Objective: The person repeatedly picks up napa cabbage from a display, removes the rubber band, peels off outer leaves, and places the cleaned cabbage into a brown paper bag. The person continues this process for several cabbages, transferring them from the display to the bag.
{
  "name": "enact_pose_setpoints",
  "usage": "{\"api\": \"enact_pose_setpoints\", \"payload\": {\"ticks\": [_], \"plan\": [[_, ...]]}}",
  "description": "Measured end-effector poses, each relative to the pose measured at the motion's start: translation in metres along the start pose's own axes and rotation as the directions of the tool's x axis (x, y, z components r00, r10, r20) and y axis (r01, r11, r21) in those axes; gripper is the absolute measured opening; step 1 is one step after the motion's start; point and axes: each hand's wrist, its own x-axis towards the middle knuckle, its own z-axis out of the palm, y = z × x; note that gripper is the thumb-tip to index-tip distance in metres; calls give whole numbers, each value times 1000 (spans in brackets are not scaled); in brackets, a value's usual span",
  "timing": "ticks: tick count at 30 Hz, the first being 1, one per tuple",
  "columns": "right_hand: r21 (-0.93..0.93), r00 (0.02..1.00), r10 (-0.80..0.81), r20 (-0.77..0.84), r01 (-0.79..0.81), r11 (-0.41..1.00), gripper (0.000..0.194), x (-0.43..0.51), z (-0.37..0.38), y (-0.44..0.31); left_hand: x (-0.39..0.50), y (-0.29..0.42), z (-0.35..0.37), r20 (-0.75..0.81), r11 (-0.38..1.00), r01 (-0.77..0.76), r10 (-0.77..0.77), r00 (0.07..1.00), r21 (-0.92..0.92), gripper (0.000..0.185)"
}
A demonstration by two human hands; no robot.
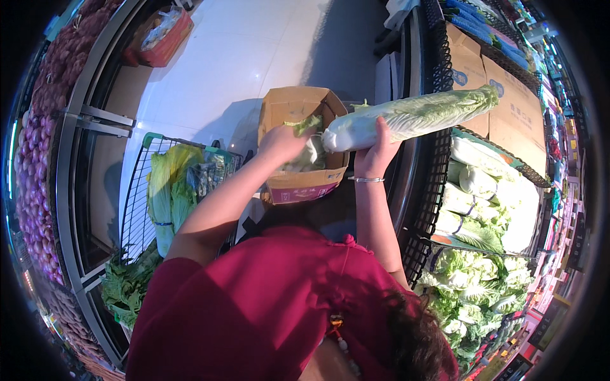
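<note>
My right hand [376, 150] grips a long napa cabbage [410, 116] near its pale root end, thumb across the top. The cabbage lies nearly level, its leafy tip pointing right over the display edge. Close to its root end, my left hand [285, 144] holds a torn green cabbage leaf [306, 125]; its fingertips are partly hidden. Below both hands stands an open cardboard box [281, 107] with loose pale leaves [302, 162] inside.
At right, a black-rimmed display holds wrapped cabbages [476, 200], leafy cabbages [476, 281] and cardboard cartons [510, 105]. A wire shopping cart [136, 205] with leafy vegetables [174, 185] stands at left. Beyond it are shelves of purple onions [35, 162] and a red box [167, 40] on the floor.
</note>
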Motion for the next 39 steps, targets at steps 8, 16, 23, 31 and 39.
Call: {"api": "enact_pose_setpoints", "payload": {"ticks": [8,16,23,31,39], "plan": [[-32,999,-51,-15,50,998,57,-4,8,2,-48,60,31,-362,920,-278,167,917,-278,46],[-128,995,-58,-81,47,991,60,-12,2,2,-45,40,48,-331,927,-304,222,917,-219,22],[-104,1000,-8,7,9,995,54,-9,-9,5,-53,33,53,-458,877,-405,259,850,-256,15],[296,824,309,475,-481,825,68,7,-22,-33,-54,12,4,-341,777,-273,80,937,-568,11],[134,718,376,585,-543,829,88,-9,-9,-23,-54,40,-11,130,544,-171,469,873,-821,47]]}}
